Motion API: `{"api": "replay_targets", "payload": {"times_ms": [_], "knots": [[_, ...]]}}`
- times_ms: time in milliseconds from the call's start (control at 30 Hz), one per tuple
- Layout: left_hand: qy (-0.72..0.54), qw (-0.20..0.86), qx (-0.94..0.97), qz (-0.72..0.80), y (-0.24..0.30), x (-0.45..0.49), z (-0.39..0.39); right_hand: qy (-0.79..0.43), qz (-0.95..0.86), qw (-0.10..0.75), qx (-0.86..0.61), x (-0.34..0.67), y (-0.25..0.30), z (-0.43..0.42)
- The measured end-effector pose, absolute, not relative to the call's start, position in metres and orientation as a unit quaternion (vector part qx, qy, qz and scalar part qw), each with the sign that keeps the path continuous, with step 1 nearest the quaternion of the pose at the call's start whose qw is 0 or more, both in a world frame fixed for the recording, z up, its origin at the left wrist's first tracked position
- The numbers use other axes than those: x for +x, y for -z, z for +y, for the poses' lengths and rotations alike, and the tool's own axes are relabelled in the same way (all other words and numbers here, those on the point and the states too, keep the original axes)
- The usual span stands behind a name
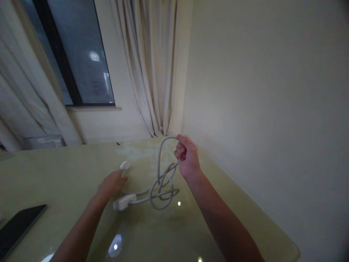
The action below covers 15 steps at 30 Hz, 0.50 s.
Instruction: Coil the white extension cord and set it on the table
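White cable [160, 189] first: it sits mid-table in a loose tangle, several loops crossing each other on the glossy top, and one long loop rises straight up out of the knot. At the top of that loop I've got the right hand [187, 156], fingers curled closed around the cord, lifted clear of the surface. So the raised loop runs near-vertical from the tangle up and slightly right into that fist.

From the tangle a strand runs left and a little toward me into a pale adapter block [124, 202], lying flat with its long side along the cord. Farther back and left, a small white plug [124, 165] rests on the table, a thinner lead curving from it toward the tangle.

The left hand [111, 183] lies low between those two ends, fingers together and stretched out, tips just short of the plug, block just below the palm. I don't see it pinching anything. It's plainly the nearer hand to both ends; the right owns the loop.

Around that: the table [68, 171], a dark flat tablet [19, 225] at the near-left edge, well apart from the cable. Beyond, a curtain [152, 72] in the corner, a window [79, 54] left, a bare wall [259, 91] right.
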State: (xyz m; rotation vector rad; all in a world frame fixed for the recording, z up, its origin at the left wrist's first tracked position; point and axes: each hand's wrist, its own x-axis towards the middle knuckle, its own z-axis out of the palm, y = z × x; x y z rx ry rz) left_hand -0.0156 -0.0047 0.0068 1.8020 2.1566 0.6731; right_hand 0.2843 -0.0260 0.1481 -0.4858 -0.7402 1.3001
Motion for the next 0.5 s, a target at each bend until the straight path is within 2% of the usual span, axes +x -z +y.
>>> {"api": "replay_targets", "payload": {"times_ms": [167, 267, 333, 400, 500], "knots": [[-0.256, 0.134, 0.678, 0.675, -0.049, 0.02, -0.021, -0.582, -0.347, 0.703, -0.215, 0.28, -0.149, -0.029], [-0.374, 0.358, 0.704, 0.486, -0.082, 0.065, -0.049, -0.578, -0.36, 0.7, -0.216, 0.273, -0.147, -0.033], [-0.361, 0.485, 0.693, 0.394, -0.094, 0.093, -0.066, -0.582, -0.374, 0.688, -0.218, 0.269, -0.145, -0.033], [-0.377, 0.514, 0.671, 0.379, -0.097, 0.111, -0.075, -0.596, -0.388, 0.667, -0.224, 0.27, -0.142, -0.029], [-0.458, 0.478, 0.611, 0.434, -0.097, 0.115, -0.074, -0.572, -0.409, 0.663, -0.257, 0.276, -0.137, -0.02]]}}
